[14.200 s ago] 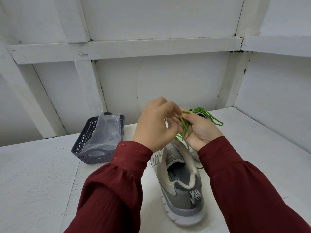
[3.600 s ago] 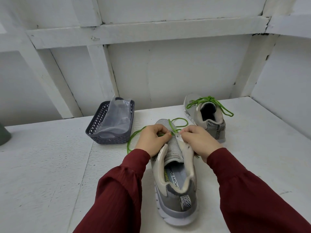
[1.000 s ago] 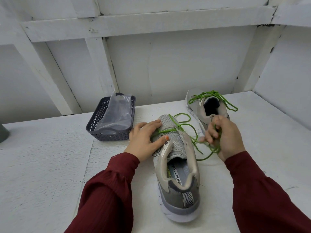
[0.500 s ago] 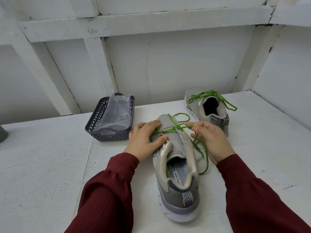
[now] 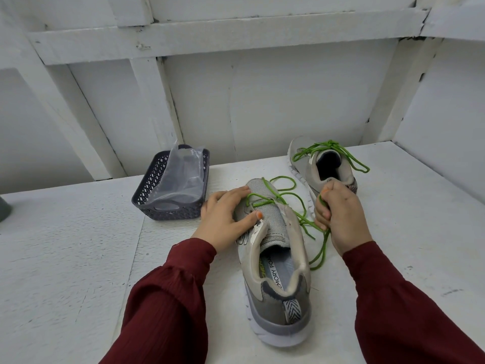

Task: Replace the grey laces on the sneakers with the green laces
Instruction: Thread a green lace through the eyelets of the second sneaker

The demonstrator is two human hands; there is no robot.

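Observation:
A grey sneaker [image 5: 275,261] lies in front of me, toe pointing away, with a green lace [image 5: 288,191] threaded only through its front eyelets. My left hand [image 5: 225,216] rests flat on the toe and left side, fingers straight, thumb across the tongue. My right hand [image 5: 341,219] is beside the shoe's right flank, fingers curled round the loose green lace, which loops down below the fist. A second grey sneaker [image 5: 324,166] stands behind at the right, fully laced in green and tied.
A dark plastic basket [image 5: 157,208] holding a clear plastic bag [image 5: 183,174] stands left of the shoes on the white tabletop [image 5: 65,258]. White wall and beams rise close behind. A dark object [image 5: 4,208] shows at the far left edge.
My right hand has left the shoe's front eyelets and moved right, pulling the green lace out to the side. My left hand stays pressed on the toe.

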